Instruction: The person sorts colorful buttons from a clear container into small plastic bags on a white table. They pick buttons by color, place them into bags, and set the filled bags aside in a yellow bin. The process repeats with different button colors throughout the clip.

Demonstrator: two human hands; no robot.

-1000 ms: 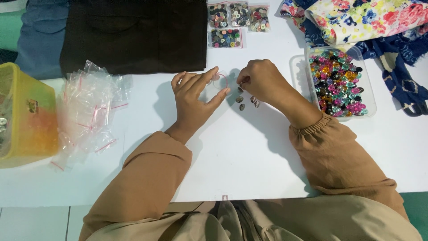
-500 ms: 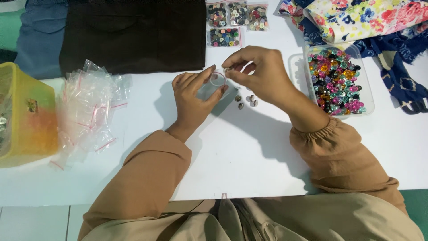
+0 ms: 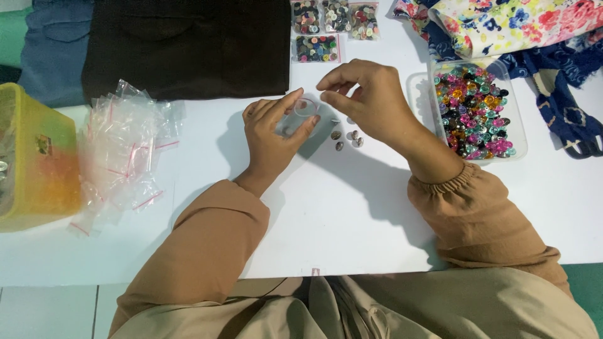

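My left hand [image 3: 273,129] holds a small clear zip bag [image 3: 304,113] between thumb and fingers, just above the white table [image 3: 326,213]. My right hand [image 3: 364,97] pinches the bag's upper edge with its fingertips. Several small silver buttons [image 3: 347,138] lie loose on the table just below the right hand. A clear plastic tray [image 3: 477,107] full of colourful buttons stands to the right of that hand.
A pile of empty clear zip bags [image 3: 122,150] lies at the left beside a yellow plastic box [image 3: 31,160]. Filled button bags [image 3: 326,28] sit at the back, next to dark folded cloth [image 3: 188,44]. Floral fabric [image 3: 515,22] lies at the back right.
My right hand has lifted from the loose buttons on the table up to the bag's edge. My left hand raised the bag slightly and now grips it.
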